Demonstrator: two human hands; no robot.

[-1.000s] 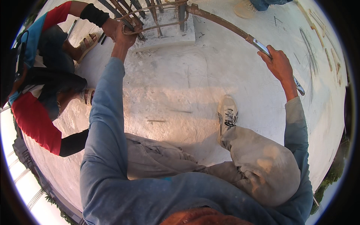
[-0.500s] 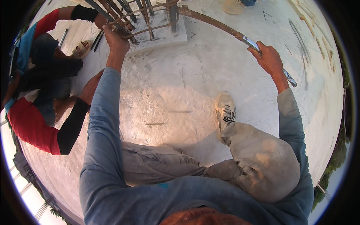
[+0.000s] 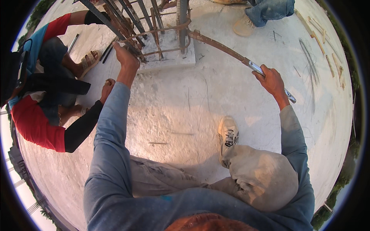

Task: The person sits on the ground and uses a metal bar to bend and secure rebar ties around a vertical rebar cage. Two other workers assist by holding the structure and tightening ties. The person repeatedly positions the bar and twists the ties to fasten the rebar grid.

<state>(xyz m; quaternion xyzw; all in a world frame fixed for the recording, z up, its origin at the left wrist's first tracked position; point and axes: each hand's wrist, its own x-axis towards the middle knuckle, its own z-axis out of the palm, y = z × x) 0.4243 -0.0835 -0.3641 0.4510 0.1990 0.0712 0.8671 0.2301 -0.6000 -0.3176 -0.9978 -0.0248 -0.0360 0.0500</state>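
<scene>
My right hand (image 3: pixel 270 81) is closed round the silver handle of a long rusty bar (image 3: pixel 223 47). The bar's far end meets a bent stirrup (image 3: pixel 188 36) at the right side of an upright rebar cage (image 3: pixel 156 29). On the cage's near left corner, my left hand (image 3: pixel 126 59) is closed against a rebar (image 3: pixel 129 47); its fingertips are partly hidden. The cage rises from a low concrete pad (image 3: pixel 177 57).
A co-worker in red sleeves (image 3: pixel 38 125) squats at the left, one hand (image 3: pixel 108 89) near my left forearm. Another person's shoe (image 3: pixel 243 26) stands beyond the bar. Loose wires (image 3: pixel 309 59) and wood strips (image 3: pixel 327 46) lie at the right. Short rods (image 3: pixel 158 143) lie before me.
The whole view has shifted, so the cage and floor appear lower. My right hand, still on the bar, sits lower in the picture. More of the other person's leg shows at the top.
</scene>
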